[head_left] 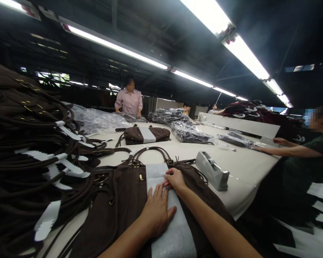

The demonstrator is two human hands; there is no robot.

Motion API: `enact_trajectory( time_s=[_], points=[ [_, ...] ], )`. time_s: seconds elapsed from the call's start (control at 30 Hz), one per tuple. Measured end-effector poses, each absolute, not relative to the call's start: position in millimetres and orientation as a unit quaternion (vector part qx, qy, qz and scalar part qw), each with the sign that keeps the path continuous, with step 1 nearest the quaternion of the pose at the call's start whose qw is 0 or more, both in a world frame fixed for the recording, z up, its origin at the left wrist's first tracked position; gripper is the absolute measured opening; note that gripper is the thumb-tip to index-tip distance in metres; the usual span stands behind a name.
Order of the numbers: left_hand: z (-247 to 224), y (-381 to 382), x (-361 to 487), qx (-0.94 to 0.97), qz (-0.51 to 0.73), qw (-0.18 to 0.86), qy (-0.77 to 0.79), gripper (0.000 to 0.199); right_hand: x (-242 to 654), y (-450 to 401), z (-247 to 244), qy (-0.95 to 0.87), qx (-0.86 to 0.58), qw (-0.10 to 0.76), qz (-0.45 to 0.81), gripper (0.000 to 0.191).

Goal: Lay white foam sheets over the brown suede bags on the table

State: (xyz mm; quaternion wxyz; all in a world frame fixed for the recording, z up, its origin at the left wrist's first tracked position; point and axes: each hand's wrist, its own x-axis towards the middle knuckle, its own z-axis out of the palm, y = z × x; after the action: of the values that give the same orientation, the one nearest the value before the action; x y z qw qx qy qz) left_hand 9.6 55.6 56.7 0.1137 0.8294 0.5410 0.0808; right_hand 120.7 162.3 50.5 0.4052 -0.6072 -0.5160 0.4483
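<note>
Evenly, a foam sheet (pixel 174 233) is being pressed onto a suede handbag (pixel 121 200), left fingers (pixel 150 195) being spread flat (right fingers (pixel 170 176) held narrow).

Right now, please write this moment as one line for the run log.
Left hand: flat on white foam sheet | Right hand: on sheet's upper part | Under sheet: dark brown bag
</note>
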Motion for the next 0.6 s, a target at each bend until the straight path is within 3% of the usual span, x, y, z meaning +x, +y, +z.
enact_trajectory(
  time_s=[0.23,0.47,0.6],
  points=[
    [56,60,12,0.835,0.03,0.08,0.543,0.074,126,172,52,-0.552,-0.651,0.319,0.412,0.013],
    [31,81,11,0.838,0.005,0.036,0.545,0.076,140,154,70,-0.611,-0.665,0.226,0.364,0.028],
    [20,88,7,0.841,0.028,0.028,0.54,0.077,142,131,75,-0.656,-0.666,0.243,0.258,0.014]
  ],
)
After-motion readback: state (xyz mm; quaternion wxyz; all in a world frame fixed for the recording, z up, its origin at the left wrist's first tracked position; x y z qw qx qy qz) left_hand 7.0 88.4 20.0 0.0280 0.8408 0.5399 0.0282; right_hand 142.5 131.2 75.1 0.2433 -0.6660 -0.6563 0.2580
